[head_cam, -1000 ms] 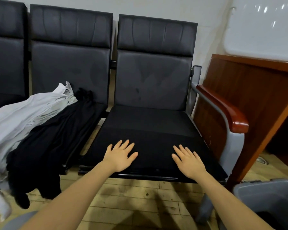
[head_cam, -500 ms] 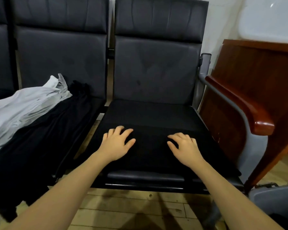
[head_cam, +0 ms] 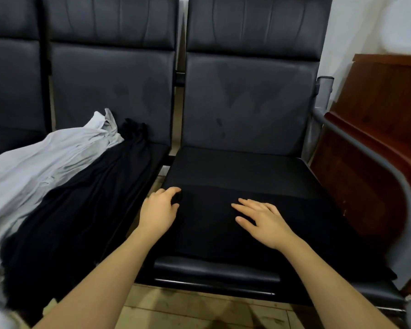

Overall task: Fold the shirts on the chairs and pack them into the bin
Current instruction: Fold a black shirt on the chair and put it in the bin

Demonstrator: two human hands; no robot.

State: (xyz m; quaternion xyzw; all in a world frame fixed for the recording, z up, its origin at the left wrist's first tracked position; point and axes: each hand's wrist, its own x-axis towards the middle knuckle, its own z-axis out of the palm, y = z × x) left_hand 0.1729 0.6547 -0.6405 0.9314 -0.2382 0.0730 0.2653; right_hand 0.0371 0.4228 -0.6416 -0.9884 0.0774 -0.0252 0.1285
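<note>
Black shirt (head_cam: 223, 224) pinched in left hand (head_cam: 159, 211), right hand (head_cam: 261, 222) flat.

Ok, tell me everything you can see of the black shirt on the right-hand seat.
The black shirt lies spread flat over the front part of the right chair seat, its straight back edge crossing the cushion. It looks like soft, matte cloth, darker than the shinier seat. The left hand pinches its back left corner; the right hand rests flat on its middle. Its right side runs toward the seat's front corner.
</note>
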